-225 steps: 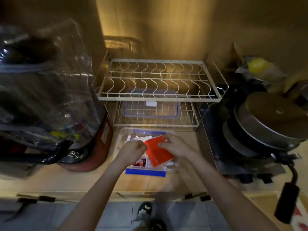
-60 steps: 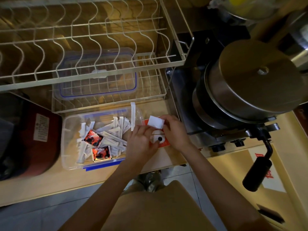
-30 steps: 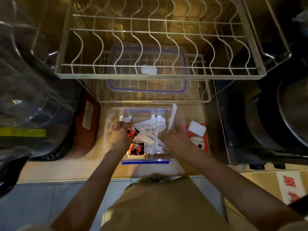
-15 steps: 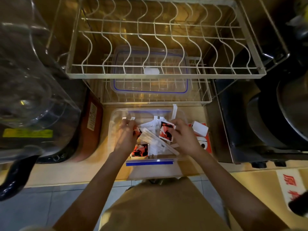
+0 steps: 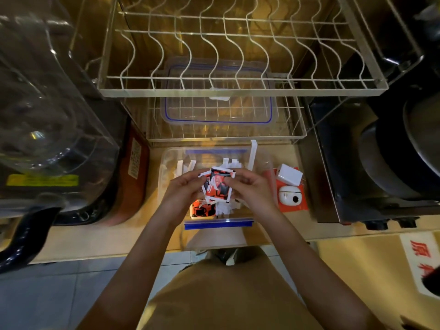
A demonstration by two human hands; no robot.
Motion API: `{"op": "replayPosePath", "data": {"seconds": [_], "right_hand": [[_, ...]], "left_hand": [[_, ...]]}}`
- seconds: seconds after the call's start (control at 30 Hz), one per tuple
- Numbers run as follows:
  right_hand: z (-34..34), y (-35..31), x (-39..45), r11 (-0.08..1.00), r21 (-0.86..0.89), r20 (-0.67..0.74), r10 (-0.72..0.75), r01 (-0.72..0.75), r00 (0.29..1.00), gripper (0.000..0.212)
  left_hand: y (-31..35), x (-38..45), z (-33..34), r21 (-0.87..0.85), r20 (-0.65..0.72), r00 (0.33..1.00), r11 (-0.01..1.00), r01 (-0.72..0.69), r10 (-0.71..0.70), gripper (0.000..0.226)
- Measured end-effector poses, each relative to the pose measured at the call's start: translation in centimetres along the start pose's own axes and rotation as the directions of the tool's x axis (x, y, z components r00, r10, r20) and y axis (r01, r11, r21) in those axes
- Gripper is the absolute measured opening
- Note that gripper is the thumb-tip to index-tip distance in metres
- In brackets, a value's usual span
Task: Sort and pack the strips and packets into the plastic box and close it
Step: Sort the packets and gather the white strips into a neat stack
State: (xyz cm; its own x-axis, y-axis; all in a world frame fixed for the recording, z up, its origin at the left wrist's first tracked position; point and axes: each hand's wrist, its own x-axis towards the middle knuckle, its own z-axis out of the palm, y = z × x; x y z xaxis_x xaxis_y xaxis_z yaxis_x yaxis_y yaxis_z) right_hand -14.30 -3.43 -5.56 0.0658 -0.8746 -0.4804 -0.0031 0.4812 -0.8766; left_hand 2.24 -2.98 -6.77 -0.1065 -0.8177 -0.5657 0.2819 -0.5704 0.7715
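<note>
A clear plastic box [image 5: 164, 163] with blue latches stands open on the counter edge, holding several white strips [image 5: 232, 163] and a red-and-black packet [image 5: 203, 209]. Above the box both hands pinch a small stack of red-and-black packets [image 5: 217, 188]: my left hand [image 5: 184, 190] holds its left side, my right hand [image 5: 252, 189] its right side. One white strip [image 5: 252, 154] leans upright on the box's far right rim. The box's clear lid [image 5: 217, 108], edged in blue, lies on the lower shelf of the wire rack behind.
A two-tier wire dish rack [image 5: 238, 89] overhangs the box from behind. Right of the box lie a red card [image 5: 292, 207], a white charger [image 5: 289, 175] and a white earbud case [image 5: 290, 197]. A stove with pans [image 5: 392, 148] stands right, a red appliance [image 5: 133, 177] left.
My right hand lifted a packet from the box, and my left hand came up to join it; both now hold packets stacked together above the box. The camera view shifted slightly.
</note>
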Motion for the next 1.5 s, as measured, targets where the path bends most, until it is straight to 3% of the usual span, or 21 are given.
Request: {"op": "replayPosePath", "data": {"seconds": [0.13,0.33,0.5,0.67,0.73,0.83,0.97,1.07,1.2,1.3,1.37,1.43,1.5], "right_hand": [[0.7,0.6,0.0,0.99,-0.091,-0.03,-0.114,0.111,0.993,0.024],[1.7,1.1,0.3,0.986,-0.125,-0.047,-0.117,0.111,0.992,0.02],[2.4,1.1,1.2,0.973,-0.193,-0.015,-0.136,0.131,0.991,0.021],[2.4,1.9,2.1,0.947,-0.319,0.02,-0.029,0.034,0.999,0.022],[2.1,2.6,2.3,0.83,-0.551,0.062,-0.06,0.085,0.996,0.025],[2.3,3.3,2.4,0.581,-0.772,0.272,-0.063,0.257,0.96,0.025],[3.3,3.3,3.0,0.269,-0.891,0.374,-0.021,0.366,0.927,0.029],[3.8,3.0,3.1,0.185,-0.903,0.388,-0.037,0.388,0.921,0.022],[3.1,2.3,2.6,0.365,-0.863,0.377,0.002,0.351,0.926,0.013],[1.5,1.7,1.9,0.487,-0.823,0.348,0.028,0.291,0.937,0.011],[0.3,1.2,1.7,0.546,-0.805,0.284,0.016,0.23,0.959,0.013],[-0.8,0.3,1.5,0.72,-0.68,0.17,-0.03,0.139,0.985,0.014],[-1.4,-0.8,1.1,0.91,-0.409,0.036,-0.053,0.063,0.998,0.014]], "left_hand": [[-0.9,-0.4,0.2,-0.048,-0.02,1.0,0.999,0.015,-0.016,0.02],[-1.1,-0.7,-0.1,-0.001,-0.053,0.997,0.999,-0.051,0.051,0.018],[-1.2,-1.2,-0.2,0.225,-0.061,0.979,0.958,-0.177,0.195,0.022],[-1.6,-1.0,-0.5,0.538,-0.271,0.893,0.826,-0.169,0.359,0.026],[-1.5,-1.4,-0.4,0.668,-0.292,0.844,0.727,-0.157,0.451,0.035],[-2.1,-1.9,-0.4,0.78,-0.256,0.783,0.599,-0.179,0.567,0.034],[-3.5,-1.8,-0.5,0.795,-0.226,0.764,0.567,-0.214,0.605,0.027],[-4.2,-1.5,-0.5,0.831,-0.196,0.753,0.514,-0.213,0.628,0.034],[-4.3,-1.4,-0.4,0.808,-0.22,0.794,0.562,-0.177,0.566,0.029],[-4.3,-1.3,-0.5,0.834,-0.225,0.745,0.519,-0.186,0.628,0.032],[-4.1,-1.5,-0.5,0.809,-0.251,0.731,0.552,-0.202,0.634,0.029],[-3.6,-1.6,-0.3,0.735,-0.29,0.764,0.645,-0.207,0.576,0.028],[-2.9,-1.0,-0.2,0.696,-0.353,0.787,0.704,-0.141,0.506,0.028]]}}
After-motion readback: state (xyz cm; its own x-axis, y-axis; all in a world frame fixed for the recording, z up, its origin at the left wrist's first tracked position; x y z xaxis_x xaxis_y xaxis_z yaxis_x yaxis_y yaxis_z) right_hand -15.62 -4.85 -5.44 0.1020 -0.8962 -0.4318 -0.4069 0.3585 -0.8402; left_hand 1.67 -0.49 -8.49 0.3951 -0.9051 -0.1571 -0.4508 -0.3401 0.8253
